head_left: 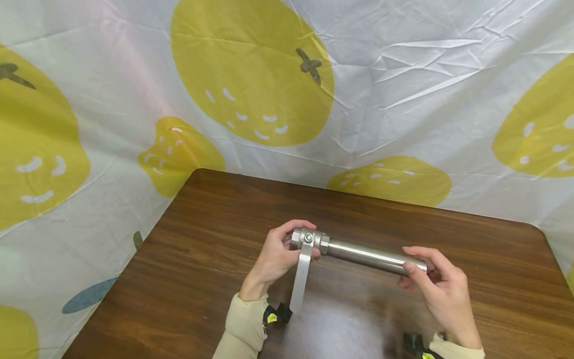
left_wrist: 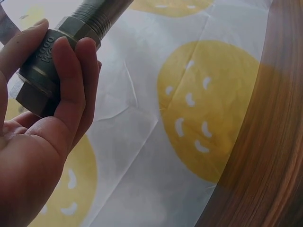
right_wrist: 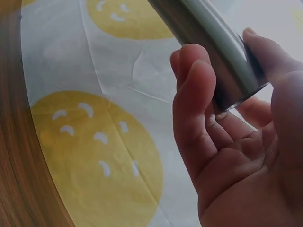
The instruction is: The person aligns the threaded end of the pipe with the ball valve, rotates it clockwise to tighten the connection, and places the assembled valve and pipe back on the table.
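A steel ball valve (head_left: 319,240) with a flat lever handle (head_left: 301,279) is gripped by my left hand (head_left: 278,254), fingers curled round its body. In the left wrist view, raised lettering shows on the valve body (left_wrist: 40,59), and threads (left_wrist: 92,19) are visible where the pipe enters its hex end. A smooth metal pipe (head_left: 367,255) runs rightward from the valve, tilted slightly down. My right hand (head_left: 444,284) holds the pipe's far end between thumb and fingers. The open pipe end (right_wrist: 241,97) faces the right palm.
Both hands are above a brown wood-grain table (head_left: 215,219). A white cloth with yellow lemon prints (head_left: 358,99) hangs behind the table and along its left side. Black straps with yellow tags (head_left: 272,317) sit at the wrists.
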Motion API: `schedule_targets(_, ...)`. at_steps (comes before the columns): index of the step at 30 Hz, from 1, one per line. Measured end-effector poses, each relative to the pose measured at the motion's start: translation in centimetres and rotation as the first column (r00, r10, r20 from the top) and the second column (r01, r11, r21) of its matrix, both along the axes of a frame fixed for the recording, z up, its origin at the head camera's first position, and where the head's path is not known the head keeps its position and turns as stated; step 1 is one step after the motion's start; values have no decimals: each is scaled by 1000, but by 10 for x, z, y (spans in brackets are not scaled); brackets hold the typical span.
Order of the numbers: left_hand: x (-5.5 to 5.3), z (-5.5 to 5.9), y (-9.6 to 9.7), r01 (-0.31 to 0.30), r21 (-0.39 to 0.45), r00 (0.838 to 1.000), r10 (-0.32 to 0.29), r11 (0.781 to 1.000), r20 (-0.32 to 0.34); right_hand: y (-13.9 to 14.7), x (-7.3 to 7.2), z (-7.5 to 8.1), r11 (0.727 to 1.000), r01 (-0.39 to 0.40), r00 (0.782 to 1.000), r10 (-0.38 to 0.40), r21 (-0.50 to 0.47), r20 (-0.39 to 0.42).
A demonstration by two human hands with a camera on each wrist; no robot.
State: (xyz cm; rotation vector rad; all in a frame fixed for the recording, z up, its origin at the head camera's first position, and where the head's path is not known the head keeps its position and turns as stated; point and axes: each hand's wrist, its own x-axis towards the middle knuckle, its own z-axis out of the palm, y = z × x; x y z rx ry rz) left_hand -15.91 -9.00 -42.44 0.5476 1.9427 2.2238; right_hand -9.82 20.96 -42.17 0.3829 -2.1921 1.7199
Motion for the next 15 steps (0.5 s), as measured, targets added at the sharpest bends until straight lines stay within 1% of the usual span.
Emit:
schedule_targets(2, 0, 0, -1, -10, 2, 1000, 10, 1000, 7, -2, -2, -1, 996, -51, 998, 47, -79, -44)
schedule_targets(3, 0, 0, -2, -15, 5, 1000, 15, 1000, 9, -3, -2, -2, 992, -70, 996, 64, -102, -62)
schedule_targets(6, 0, 0, -4, -15, 27, 1000, 15, 1000, 25, -4, -2, -2, 966, -178, 981, 158, -188, -113)
schedule_targets(7, 0, 0, -4, -14, 34, 999, 13, 999, 30, -4, -1, -2, 963, -191, 979, 173, -191, -109)
schedule_targets(11, -2, 0, -6, 4, 62, 999, -7, 998, 46, -3, 5, 2, 968, -186, 982, 186, -165, -16)
schedule_targets(12, -2, 0, -6, 5, 63, 999, -7, 998, 45, -3, 6, 3, 968, -190, 981, 191, -163, -10)
schedule_targets(13, -2, 0, -6, 8, 67, 999, -11, 998, 45, -3, 6, 3, 968, -192, 981, 193, -159, -11)
schedule_targets(15, -2, 0, -7, 15, 74, 999, -19, 997, 45, -2, 6, 2, 949, -244, 970, 236, -198, -67)
